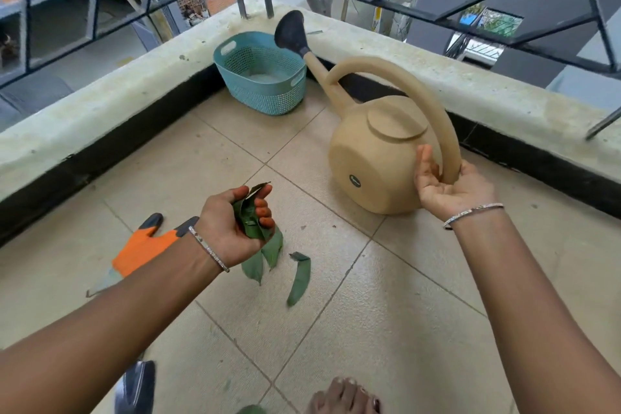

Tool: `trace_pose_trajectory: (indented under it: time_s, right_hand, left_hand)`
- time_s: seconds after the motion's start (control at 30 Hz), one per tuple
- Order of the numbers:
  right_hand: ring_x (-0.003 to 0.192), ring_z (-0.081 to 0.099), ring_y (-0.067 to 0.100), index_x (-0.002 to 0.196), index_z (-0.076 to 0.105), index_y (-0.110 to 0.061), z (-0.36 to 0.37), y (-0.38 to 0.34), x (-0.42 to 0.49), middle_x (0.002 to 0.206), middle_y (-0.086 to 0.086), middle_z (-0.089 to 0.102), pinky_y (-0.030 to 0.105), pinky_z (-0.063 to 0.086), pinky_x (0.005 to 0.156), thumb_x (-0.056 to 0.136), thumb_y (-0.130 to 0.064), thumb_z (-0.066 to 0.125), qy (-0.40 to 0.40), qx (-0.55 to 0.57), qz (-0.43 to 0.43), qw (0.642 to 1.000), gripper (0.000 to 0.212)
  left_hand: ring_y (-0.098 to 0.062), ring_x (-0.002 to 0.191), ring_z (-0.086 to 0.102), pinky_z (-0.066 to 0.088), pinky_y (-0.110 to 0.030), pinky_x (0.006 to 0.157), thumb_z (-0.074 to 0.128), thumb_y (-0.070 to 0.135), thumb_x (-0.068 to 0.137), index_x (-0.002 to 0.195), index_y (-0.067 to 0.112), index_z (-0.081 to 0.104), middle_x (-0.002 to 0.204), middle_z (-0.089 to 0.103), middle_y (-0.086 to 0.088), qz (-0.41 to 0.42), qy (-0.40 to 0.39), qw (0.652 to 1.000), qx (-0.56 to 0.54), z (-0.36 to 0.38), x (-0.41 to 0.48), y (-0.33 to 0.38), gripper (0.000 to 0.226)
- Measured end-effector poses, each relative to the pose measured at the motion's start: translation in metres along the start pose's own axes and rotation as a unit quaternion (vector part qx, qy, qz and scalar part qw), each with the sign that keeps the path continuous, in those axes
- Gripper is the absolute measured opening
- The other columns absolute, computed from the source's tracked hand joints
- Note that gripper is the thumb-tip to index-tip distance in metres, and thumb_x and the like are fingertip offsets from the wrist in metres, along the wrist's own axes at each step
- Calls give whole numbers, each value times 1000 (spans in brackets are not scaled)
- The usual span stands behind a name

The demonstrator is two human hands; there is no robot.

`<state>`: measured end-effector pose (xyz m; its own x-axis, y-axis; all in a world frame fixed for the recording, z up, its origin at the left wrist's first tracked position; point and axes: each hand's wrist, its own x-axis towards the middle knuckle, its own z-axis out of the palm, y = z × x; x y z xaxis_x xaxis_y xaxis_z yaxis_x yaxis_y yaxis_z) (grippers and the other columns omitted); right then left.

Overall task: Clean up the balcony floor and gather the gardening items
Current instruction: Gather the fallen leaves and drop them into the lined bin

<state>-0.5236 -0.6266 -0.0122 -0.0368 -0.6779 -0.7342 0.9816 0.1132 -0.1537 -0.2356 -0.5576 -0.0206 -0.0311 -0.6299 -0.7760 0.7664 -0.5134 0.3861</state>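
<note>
Palm up, the left hand (235, 228) clutches green leaves (250, 223); the right hand (450, 190), also palm up, grips the handle of the tan watering can (376, 158). The teal basket (262, 77) sits in the parapet (134, 101) corner, with bare tiles (235, 144) between.

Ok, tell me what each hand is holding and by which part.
Left hand grips a bunch of green leaves around their middle. Right hand holds the watering can by the lower end of its arched handle.
</note>
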Motion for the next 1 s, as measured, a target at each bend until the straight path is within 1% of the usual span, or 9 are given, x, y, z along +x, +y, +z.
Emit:
trace_pose_trajectory:
  time_s: [0.13,0.3,0.37,0.43,0.5,0.6,0.77,0.93,1.0]
  right_hand:
    - [38,47,15,74,47,-13,-9,19,-8,60,3,51,13,36,45,100,-46,34,76,-111,-88,987,44]
    - [36,38,12,62,45,-19,-32,94,-15,43,-5,45,15,25,38,95,-28,50,21,-383,-189,904,35]
    - [46,51,12,70,56,-15,-58,128,-7,56,-4,58,23,39,40,95,-25,57,-102,-594,-215,769,27]
    - [74,61,11,90,64,-16,-93,150,13,83,-5,66,27,52,62,90,-31,67,-196,-793,-245,522,15]
    - [101,56,16,117,59,-20,-123,160,31,111,-2,59,30,48,82,86,-37,70,-233,-880,-236,340,37]
    - [114,45,23,129,52,-20,-146,168,42,122,3,50,32,46,88,87,-35,70,-247,-898,-268,245,48]
    - [96,60,20,94,67,-12,-143,173,45,98,2,64,24,41,74,89,-20,70,-217,-887,-275,300,10]
    - [68,63,8,82,64,-17,-110,184,14,75,-6,66,25,56,65,73,-18,86,-202,-753,-329,533,24]
    - [65,65,5,78,61,-16,-95,197,-7,70,-8,65,21,56,60,71,-15,87,-239,-699,-353,574,27]
  left_hand:
    - [-10,46,44,38,-20,45,39,27,99,106,7,66,59,48,1,-1,28,1000,1,-25,0,3,35]
    - [-11,44,44,40,-16,43,38,26,99,105,6,66,59,49,0,-5,51,999,15,-55,-2,0,36]
    - [-12,43,45,39,-16,44,37,27,100,104,6,66,60,50,-1,-1,54,998,23,-63,-1,-2,35]
    - [-12,43,45,39,-16,44,38,28,101,105,7,65,61,50,-2,2,57,998,29,-69,-1,-4,35]
    - [-13,44,45,40,-16,45,39,27,100,105,7,65,62,50,-3,5,58,998,34,-75,-2,-5,34]
    - [-13,50,47,41,-19,47,40,28,100,105,8,66,63,52,-3,9,66,997,47,-86,-4,-8,33]
    - [-17,60,52,43,-29,60,43,24,101,112,8,66,68,60,-8,14,103,994,43,-106,-4,-12,30]
    - [-23,63,54,46,-34,64,41,15,104,118,17,57,77,60,-13,14,116,992,42,-110,-1,-23,22]
    - [-24,64,55,48,-35,66,40,19,104,120,17,58,78,60,-14,3,100,994,34,-107,2,-30,24]
